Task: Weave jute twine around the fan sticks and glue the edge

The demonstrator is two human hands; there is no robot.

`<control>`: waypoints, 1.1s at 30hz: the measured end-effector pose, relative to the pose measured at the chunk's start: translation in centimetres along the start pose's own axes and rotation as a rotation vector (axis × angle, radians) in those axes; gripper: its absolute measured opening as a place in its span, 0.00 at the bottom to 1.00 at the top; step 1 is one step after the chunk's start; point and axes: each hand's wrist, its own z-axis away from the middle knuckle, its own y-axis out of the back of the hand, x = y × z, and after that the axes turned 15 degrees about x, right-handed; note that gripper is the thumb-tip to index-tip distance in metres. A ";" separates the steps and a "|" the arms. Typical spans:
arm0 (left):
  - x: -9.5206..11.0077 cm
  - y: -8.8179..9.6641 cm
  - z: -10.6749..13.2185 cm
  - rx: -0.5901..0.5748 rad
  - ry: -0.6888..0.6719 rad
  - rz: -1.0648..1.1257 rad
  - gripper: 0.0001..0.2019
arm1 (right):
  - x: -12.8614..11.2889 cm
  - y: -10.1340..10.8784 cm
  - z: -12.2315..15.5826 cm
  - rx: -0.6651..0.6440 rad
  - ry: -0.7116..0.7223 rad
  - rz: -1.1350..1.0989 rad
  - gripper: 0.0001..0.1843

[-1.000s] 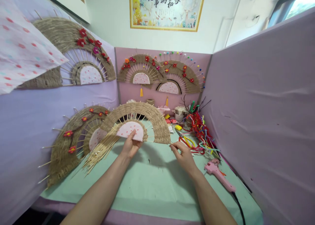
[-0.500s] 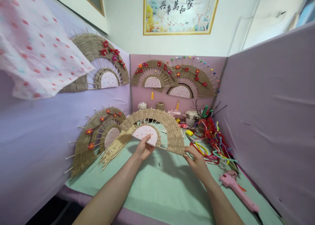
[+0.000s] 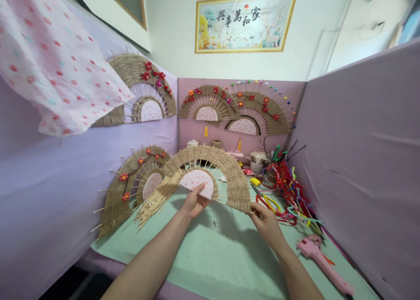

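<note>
A half-round fan (image 3: 236, 181), woven from tan twine over thin sticks, is held up above the green tabletop. Its inner half-disc (image 3: 200, 181) is pale pink cloth with red spots. My left hand (image 3: 196, 202) grips that half-disc at its lower edge, thumb on the front and the other fingers behind. The fan's lower right end is pinched by my right hand (image 3: 262, 217), close to the last stick. Behind the fan's left end lies a bundle of thin sticks (image 3: 152, 206), partly covered by it.
A finished-looking fan with red flowers (image 3: 113, 203) leans at the left; more fans (image 3: 213, 99) hang on the partitions. Yellow-handled scissors (image 3: 271, 202), tangled pipe cleaners (image 3: 288, 186) and a pink glue gun (image 3: 324, 265) lie at the right. Spotted cloth (image 3: 65, 81) hangs upper left.
The whole view has shifted slightly, so everything appears a little lower and further right. Both hands keep the same hold on the fan.
</note>
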 end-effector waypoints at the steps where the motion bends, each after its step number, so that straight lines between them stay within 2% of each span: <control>1: 0.0 0.0 0.0 -0.003 -0.001 0.000 0.06 | 0.0 0.0 0.0 -0.008 -0.027 -0.016 0.08; 9: -0.1 -0.1 0.0 0.003 -0.008 0.009 0.08 | -0.1 -0.1 -0.4 -0.040 -0.204 -0.209 0.11; 16: -0.1 -0.3 -0.1 0.049 -0.005 0.048 0.06 | -1.5 0.0 -0.6 -0.097 -0.343 -0.345 0.16; 20: 0.0 -0.2 -0.4 0.066 -0.005 0.050 0.08 | -1.8 0.4 -0.6 -0.115 -0.407 -0.364 0.19; 25: -0.3 -0.2 -0.6 0.067 0.002 0.036 0.08 | -1.1 0.4 -0.6 -0.022 -0.468 -0.304 0.22; 29: -0.8 -0.4 -0.4 0.083 -0.031 0.035 0.08 | -0.8 0.0 -0.5 -0.083 -0.489 -0.219 0.20; 33: -1.3 -0.6 -0.3 0.102 -0.067 0.049 0.10 | -0.7 -0.2 -0.4 -0.150 -0.535 -0.236 0.21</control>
